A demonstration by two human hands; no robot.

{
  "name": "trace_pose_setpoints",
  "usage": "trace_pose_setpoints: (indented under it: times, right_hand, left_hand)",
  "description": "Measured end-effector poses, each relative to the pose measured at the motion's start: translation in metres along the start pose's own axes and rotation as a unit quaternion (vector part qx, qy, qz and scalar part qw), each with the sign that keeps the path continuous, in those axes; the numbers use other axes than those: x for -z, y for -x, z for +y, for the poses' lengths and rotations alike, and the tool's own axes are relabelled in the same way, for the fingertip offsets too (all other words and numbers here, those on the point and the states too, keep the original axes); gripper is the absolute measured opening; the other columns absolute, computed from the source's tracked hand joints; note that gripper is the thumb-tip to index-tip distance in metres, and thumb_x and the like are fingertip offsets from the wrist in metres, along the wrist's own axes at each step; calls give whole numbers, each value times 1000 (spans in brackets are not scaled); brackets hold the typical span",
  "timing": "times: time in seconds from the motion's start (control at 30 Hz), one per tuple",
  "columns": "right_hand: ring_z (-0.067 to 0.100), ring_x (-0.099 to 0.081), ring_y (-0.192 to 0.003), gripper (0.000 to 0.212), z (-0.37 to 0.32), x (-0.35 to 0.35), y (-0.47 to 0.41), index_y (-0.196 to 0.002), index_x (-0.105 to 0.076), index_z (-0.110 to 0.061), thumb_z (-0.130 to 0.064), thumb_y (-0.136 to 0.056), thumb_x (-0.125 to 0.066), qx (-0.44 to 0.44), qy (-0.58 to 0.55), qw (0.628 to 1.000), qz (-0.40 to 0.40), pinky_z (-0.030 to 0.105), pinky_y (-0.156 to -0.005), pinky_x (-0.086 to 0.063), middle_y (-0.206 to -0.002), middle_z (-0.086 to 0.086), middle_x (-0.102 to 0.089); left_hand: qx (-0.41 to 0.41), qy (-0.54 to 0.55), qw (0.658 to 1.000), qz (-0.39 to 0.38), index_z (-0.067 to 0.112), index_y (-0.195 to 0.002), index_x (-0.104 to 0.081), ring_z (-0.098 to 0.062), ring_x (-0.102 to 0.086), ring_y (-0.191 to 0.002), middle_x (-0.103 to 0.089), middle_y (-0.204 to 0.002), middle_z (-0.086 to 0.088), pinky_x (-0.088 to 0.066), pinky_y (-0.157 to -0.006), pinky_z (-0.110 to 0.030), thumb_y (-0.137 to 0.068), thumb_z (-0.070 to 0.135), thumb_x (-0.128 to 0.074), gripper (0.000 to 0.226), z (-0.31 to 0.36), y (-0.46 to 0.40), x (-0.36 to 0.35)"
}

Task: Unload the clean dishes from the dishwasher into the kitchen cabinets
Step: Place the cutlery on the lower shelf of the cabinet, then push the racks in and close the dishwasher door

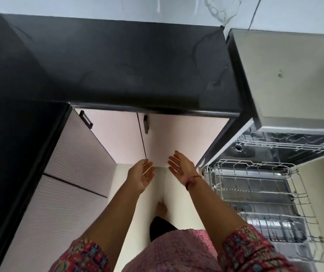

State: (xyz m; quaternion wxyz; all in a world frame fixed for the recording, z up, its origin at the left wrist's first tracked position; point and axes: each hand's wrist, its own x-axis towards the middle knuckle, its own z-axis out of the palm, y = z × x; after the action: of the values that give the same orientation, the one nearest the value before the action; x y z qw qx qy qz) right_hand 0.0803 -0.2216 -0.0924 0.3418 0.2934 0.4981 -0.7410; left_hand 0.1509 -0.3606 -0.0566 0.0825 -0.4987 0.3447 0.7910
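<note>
A bare black countertop runs along the white wall, pale floor below it.

Countertop: a dark, glossy counter ran along the pale wall and turned down the left side; faint smears showed on its surface.
Dishwasher top: a beige dishwasher stood at the counter's right end.
Lower rack: a white wire rack was pulled out over the open door; it looked bare.
Floor: pale tiles carried one bare foot.
</note>
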Motion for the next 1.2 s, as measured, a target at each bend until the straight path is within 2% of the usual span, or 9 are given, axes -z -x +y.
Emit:
trace_pose_setpoints:
  times: [0.17,0.27,0.4,0.53,0.63,0.8,0.97,1.07,1.2]
  right_hand:
    - [20,-63,-91,11,67,92,50,-98,-63,-17,-25,-93,-58,-29,-18,999,36,31,-81,-48,-103,5,-66]
    - [17,-61,-84,12,98,147,80,-98,-62,-17,-25,-95,-55,-36,-24,997,71,28,-71,-48,-102,4,-65]
    - [16,-57,-80,17,126,219,129,-109,-58,-14,-25,-97,-52,-64,-17,991,118,28,-73,-45,-97,4,-62]
    - [17,-56,-73,12,135,282,170,-97,-60,-11,-21,-95,-53,-62,-5,986,154,28,-65,-42,-85,5,-61]
    - [18,-55,-71,14,134,327,191,-85,-60,-12,-19,-95,-53,-67,5,981,181,29,-63,-41,-83,5,-60]
    - [19,-54,-72,17,130,410,213,-86,-57,-13,-20,-98,-48,-69,-29,978,197,29,-64,-41,-82,5,-60]
    - [19,-57,-78,17,105,488,224,-87,-59,-9,-20,-97,-51,-75,-8,978,194,33,-79,-45,-86,7,-61]
    - [18,-54,-68,13,79,542,228,-90,-57,-9,-16,-98,-49,-87,34,978,188,28,-65,-43,-78,8,-58]
    - [12,-57,-48,17,44,605,224,-80,-57,-7,-7,-96,-50,-83,88,971,204,22,-51,-42,-51,3,-62]
  left_hand:
    - [9,8,1000,20,15,-84,-59,-17,-61,-78,-65,-89,-2,-46,-66,-26,-94,18,-52,13,-86,40,44]
    - [19,0,999,32,14,-84,-59,-18,-61,-78,-65,-90,-2,-46,-67,-27,-94,18,-51,13,-135,64,62]
    - [50,-10,997,52,13,-83,-60,-19,-60,-77,-64,-89,-3,-46,-66,-27,-94,16,-52,13,-199,105,78]
    - [71,-45,995,50,11,-87,-60,-22,-61,-84,-64,-92,-5,-46,-73,-30,-94,16,-52,12,-253,134,79]
    - [80,-69,993,54,11,-87,-59,-21,-59,-84,-63,-91,-4,-45,-74,-31,-95,16,-51,12,-288,147,67]
    - [95,-102,989,45,10,-82,-59,-18,-57,-76,-62,-87,-4,-42,-67,-28,-94,13,-52,14,-347,165,34]
    - [70,-104,990,66,10,-81,-58,-18,-56,-75,-60,-87,-4,-42,-67,-27,-95,13,-51,16,-393,159,-13]
    - [60,-78,992,82,11,-81,-58,-19,-58,-80,-61,-87,-3,-44,-71,-29,-95,14,-51,16,-433,158,-54]
    - [92,-29,993,63,11,-82,-59,-19,-57,-76,-61,-88,-5,-44,-68,-28,-96,16,-50,17,-492,161,-108]
